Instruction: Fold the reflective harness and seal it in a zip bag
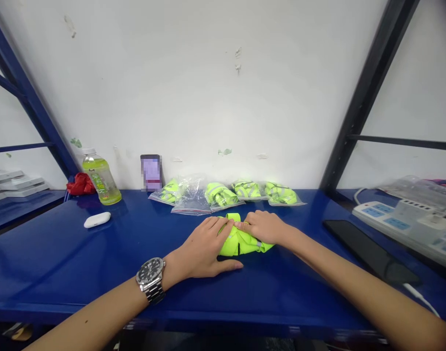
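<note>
A bundled neon-yellow reflective vest [239,243], with grey bands and a small black piece, lies on the blue table in front of me. My left hand [208,248] rests against its left side, fingers stretched over the fabric and the thumb spread away along the tabletop. On the bundle's upper right, my right hand [263,226] is closed with bent fingers on the material; its fingertips are partly hidden. A short loop of the yellow strap stands up between the hands. Behind lie several clear zip bags [283,193] with similar yellow bundles inside, and one flat clear bag [192,202].
On the left stand a drink bottle [103,180] and a white earphone case [97,220]. A phone [152,173] leans on the wall. At right lie a black phone [369,251] with a cable and a power strip [402,219]. Metal posts flank the blue table [109,273].
</note>
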Motion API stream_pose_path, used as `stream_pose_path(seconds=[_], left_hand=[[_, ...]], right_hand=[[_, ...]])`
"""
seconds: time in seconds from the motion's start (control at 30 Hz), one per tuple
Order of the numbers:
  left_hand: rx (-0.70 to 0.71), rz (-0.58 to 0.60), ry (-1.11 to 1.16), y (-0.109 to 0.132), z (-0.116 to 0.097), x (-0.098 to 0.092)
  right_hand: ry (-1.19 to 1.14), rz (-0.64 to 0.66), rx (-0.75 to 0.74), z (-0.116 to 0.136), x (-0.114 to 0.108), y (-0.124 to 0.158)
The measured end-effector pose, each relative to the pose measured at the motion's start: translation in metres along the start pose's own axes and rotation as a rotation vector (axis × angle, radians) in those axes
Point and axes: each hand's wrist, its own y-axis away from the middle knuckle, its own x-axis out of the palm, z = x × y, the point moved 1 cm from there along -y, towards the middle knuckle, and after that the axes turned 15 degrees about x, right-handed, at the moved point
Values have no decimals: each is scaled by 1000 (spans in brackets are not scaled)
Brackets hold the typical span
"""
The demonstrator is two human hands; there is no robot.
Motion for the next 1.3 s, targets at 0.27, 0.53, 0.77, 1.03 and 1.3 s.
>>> stream_pose_path(seconds=[0.27,0.53,0.77,1.03,1.3], left_hand=[[-68,71,55,-5,16,8],[-205,159,295,-15,26,-4],[-98,43,162,-1,9,-6],[-103,38,-11,-8,16,1],[-130,79,12,-10,17,7]], right_hand=[[-71,-373,-451,-9,3,29],[-130,-278,-568,-14,18,23],[-319,-156,-542,-11,2,22],[-563,28,-421,-15,6,-1],[-426,-20,-266,-3,7,-13]])
